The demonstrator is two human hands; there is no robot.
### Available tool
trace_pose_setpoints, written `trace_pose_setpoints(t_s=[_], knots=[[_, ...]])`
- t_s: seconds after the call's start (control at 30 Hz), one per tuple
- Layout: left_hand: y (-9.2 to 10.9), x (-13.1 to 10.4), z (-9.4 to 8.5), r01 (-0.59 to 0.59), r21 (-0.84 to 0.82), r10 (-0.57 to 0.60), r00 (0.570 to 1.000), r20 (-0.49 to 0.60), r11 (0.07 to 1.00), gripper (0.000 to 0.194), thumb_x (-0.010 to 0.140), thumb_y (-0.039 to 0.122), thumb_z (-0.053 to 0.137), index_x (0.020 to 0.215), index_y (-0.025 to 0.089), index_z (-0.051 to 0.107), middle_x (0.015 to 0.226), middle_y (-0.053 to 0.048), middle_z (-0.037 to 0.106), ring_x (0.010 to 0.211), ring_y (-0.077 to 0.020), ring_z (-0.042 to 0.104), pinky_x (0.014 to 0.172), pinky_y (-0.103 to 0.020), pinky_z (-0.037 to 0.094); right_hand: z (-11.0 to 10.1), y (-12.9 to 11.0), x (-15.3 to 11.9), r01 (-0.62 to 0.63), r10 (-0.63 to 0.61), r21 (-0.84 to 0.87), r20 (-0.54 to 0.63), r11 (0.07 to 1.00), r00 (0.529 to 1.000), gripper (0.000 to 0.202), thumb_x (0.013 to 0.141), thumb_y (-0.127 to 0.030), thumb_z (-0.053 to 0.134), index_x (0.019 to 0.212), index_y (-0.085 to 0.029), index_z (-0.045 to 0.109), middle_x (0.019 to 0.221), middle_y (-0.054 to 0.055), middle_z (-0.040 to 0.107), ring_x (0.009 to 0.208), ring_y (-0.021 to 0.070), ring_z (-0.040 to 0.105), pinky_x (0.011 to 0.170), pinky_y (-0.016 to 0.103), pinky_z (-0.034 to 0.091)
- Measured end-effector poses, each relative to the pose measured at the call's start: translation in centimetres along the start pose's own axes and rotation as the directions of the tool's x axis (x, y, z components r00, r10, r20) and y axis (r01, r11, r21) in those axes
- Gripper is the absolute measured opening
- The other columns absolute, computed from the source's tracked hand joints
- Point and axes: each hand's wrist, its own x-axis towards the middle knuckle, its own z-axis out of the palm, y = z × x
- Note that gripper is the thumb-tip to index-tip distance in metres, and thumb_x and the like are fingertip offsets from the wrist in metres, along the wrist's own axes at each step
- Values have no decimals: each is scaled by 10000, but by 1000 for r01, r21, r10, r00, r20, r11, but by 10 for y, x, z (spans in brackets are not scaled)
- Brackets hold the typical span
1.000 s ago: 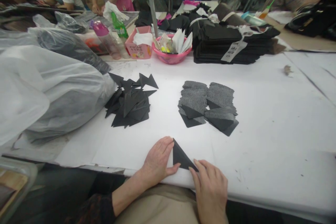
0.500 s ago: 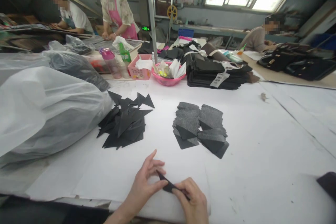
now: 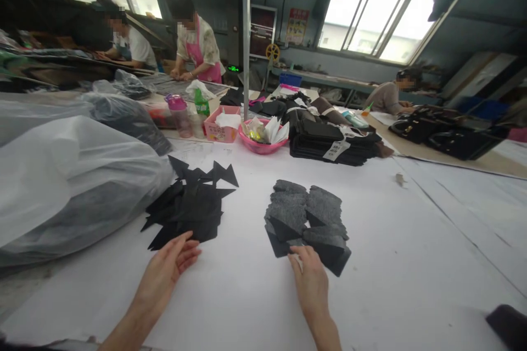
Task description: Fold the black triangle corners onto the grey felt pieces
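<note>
My left hand [image 3: 172, 261] is at the near edge of a loose pile of black triangular pieces [image 3: 193, 203], its fingers apart and nothing seen in them. My right hand [image 3: 310, 277] is at the near side of a second group of pieces [image 3: 288, 203], overlapped in two columns, with grey fuzzy faces and some smooth black triangles. The fingers of my right hand are bent toward the front pieces; whether a piece lies under the fingertips cannot be made out. Both groups lie on the white-covered table [image 3: 242, 296].
A large translucent plastic bag [image 3: 82, 175] bulges at the left. Along the back stand a pink box [image 3: 222, 130], a pink basket [image 3: 263, 148] and a tied black stack [image 3: 317, 140]. A metal pole [image 3: 246, 38] rises behind them. Three people work farther off.
My hands have moved apart, left to the loose pile and right to the grey-faced group. The black piece held between them is no longer in my left hand. The view has tilted up.
</note>
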Motion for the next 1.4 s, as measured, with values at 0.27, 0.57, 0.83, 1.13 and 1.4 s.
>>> trace_pose_setpoints(t_s=[0.27, 0.57, 0.83, 1.13, 1.4], knots=[[-73, -18, -12, -466, 488, 268, 866, 422, 738, 300, 860, 478, 608, 1008, 228, 680, 869, 7, 665, 747, -143, 658, 723, -221, 557, 35, 6, 50, -48, 55, -163, 34, 985, 998, 259, 841, -300, 624, 1078, -195, 605, 1069, 79, 611, 998, 255, 542, 784, 346, 431], [-74, -15, -11, -578, 558, 338, 810, 478, 595, 245, 927, 424, 525, 1027, 242, 655, 909, 5, 655, 803, -145, 644, 718, -215, 535, 26, 8, 77, -55, 99, -226, 187, 973, 977, 293, 704, -316, 774, 905, -219, 585, 927, 26, 607, 905, 228, 536, 713, 315, 349], [-74, -17, -11, -607, 578, 361, 793, 492, 546, 239, 946, 414, 501, 1026, 240, 645, 871, 9, 637, 761, -136, 622, 695, -217, 499, 23, 2, 63, -43, 79, -195, 184, 980, 980, 208, 772, -300, 712, 914, -219, 585, 991, 45, 572, 964, 245, 507, 750, 333, 347], [-70, -20, -8, -625, 588, 377, 780, 500, 513, 216, 957, 391, 493, 1018, 242, 638, 855, 20, 622, 712, -119, 596, 669, -207, 465, 19, 7, 70, -80, 76, 13, 167, 997, 983, 359, 637, -205, 800, 937, -223, 603, 948, 35, 596, 938, 258, 502, 786, 371, 358], [-72, -20, -7, -627, 586, 381, 778, 499, 513, 207, 960, 382, 494, 1023, 246, 637, 860, 24, 618, 704, -113, 586, 670, -208, 456, 0, 8, 57, -159, 67, 464, 210, 871, 975, 284, 800, -473, 636, 860, -196, 619, 970, 59, 644, 956, 229, 572, 871, 383, 461]])
